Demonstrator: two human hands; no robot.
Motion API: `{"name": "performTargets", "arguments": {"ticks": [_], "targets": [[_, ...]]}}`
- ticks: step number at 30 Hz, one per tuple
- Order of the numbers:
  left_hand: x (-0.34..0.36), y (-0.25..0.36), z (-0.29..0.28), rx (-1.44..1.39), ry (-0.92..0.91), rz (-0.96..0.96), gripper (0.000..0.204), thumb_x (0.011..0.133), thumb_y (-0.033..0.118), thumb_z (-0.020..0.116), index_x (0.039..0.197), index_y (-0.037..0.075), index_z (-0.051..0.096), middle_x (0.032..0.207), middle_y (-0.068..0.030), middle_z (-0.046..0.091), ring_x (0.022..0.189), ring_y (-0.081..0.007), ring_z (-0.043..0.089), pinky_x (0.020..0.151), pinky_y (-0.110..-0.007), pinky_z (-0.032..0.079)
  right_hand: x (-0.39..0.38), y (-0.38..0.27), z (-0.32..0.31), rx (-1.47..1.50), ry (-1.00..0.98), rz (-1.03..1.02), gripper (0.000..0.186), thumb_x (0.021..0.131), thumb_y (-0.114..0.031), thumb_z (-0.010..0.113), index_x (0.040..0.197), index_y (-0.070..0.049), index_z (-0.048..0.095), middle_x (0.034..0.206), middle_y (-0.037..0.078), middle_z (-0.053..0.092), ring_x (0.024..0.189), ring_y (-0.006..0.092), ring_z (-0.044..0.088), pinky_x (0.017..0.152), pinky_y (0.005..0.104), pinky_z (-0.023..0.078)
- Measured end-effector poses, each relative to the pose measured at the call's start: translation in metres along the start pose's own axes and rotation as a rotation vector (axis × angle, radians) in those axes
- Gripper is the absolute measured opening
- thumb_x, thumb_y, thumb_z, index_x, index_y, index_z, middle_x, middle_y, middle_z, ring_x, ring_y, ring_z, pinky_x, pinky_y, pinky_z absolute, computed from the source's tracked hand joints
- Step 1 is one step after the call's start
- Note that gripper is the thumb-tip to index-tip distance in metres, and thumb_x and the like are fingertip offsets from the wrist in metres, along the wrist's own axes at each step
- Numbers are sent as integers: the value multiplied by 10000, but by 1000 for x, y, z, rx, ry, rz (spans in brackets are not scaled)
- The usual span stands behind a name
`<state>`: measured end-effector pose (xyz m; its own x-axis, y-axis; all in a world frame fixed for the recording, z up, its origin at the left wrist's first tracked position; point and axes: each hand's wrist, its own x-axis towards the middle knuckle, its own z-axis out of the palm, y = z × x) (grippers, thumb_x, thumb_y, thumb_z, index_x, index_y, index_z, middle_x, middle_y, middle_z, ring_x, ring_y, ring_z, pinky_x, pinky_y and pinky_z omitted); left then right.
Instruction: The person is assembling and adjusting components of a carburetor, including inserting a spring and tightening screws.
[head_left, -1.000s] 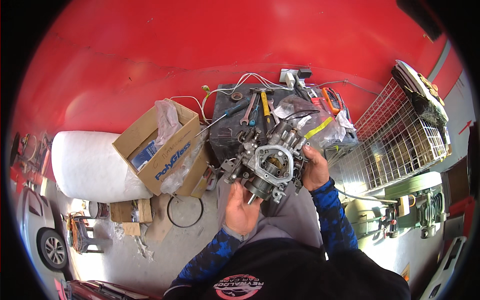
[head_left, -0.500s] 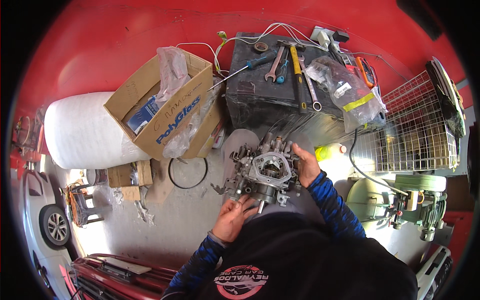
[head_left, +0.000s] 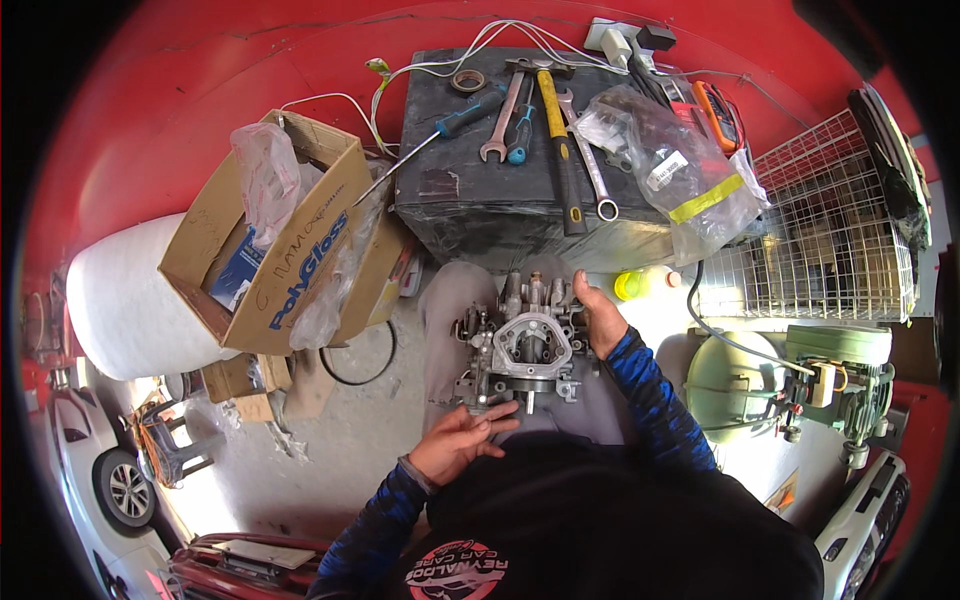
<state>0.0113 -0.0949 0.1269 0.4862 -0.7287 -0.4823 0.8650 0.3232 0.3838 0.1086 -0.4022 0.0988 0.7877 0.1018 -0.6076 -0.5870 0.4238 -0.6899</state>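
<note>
A grey metal carburetor (head_left: 535, 345), with brassy fittings on top and a wide opening facing me, rests at my lap between my knees. My right hand (head_left: 602, 318) is closed around its right side, the thumb pointing up along the casting; some of the fingers are hidden behind it. At the carburetor's lower left, my left hand (head_left: 452, 447) has its fingers stretched out and apart. Its fingertips lie close to the lower edge beside a short protruding shaft (head_left: 529, 402); whether they touch cannot be made out.
Ahead, a black box (head_left: 425, 165) bears a hammer (head_left: 556, 120), wrenches (head_left: 597, 185), screwdrivers (head_left: 470, 113), a tape roll (head_left: 468, 80), a clear plastic bag (head_left: 660, 140) and a multimeter (head_left: 720, 115). Left stands a cardboard box (head_left: 330, 235). Right are a wire cage (head_left: 820, 230) and green compressor (head_left: 738, 385).
My left hand has drawn back slightly from the carburetor's underside, fingers now more stretched. The carburetor has turned a little more upright and squarer to me. The view has shifted slightly.
</note>
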Motion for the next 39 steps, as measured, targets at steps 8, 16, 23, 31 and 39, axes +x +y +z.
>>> {"name": "performTargets", "arguments": {"ticks": [8, 16, 23, 31, 39], "targets": [[-13, 52, 1, 740, -29, -325, 539, 1079, 339, 546, 1477, -9, 446, 1415, -156, 608, 1206, -258, 655, 815, -343, 579, -32, -7, -14, -130, -266, -239, 338, 978, -290, 687, 1096, 26, 711, 1028, 51, 726, 943, 115, 658, 875, 288, 512], [-1, 112, 75, 1248, 489, 304, 578, 887, 285, 800, 1365, 19, 613, 1263, -158, 672, 1063, -262, 676, 904, -396, 550, -66, -31, -2, -625, -350, -595, 495, 779, -213, 867, 1149, 64, 689, 1037, 178, 728, 871, 221, 708, 785, 323, 546], [46, 120, 121, 1325, 145, 638, 732, 764, 219, 871, 1407, 27, 577, 1407, -171, 593, 1342, -325, 555, 1122, -449, 421, -77, -41, 11, -873, -437, -836, 561, 653, -273, 916, 1102, -1, 719, 1093, 212, 716, 945, 381, 725, 814, 440, 607], [49, 97, 108, 1328, 73, 605, 386, 778, 166, 850, 1131, 57, 737, 1130, -109, 750, 1165, -275, 691, 1153, -513, 381, -81, -39, 14, -909, -453, -911, 515, 662, -287, 885, 1084, -44, 716, 1095, 169, 711, 860, 335, 708, 755, 410, 579], [49, 95, 103, 1293, 91, 681, 307, 814, 176, 818, 1094, 83, 734, 1075, -63, 751, 1063, -247, 707, 1114, -495, 394, -78, -42, 18, -921, -462, -933, 548, 639, -289, 898, 1093, -37, 724, 1134, 182, 714, 862, 335, 707, 758, 414, 576]]}}
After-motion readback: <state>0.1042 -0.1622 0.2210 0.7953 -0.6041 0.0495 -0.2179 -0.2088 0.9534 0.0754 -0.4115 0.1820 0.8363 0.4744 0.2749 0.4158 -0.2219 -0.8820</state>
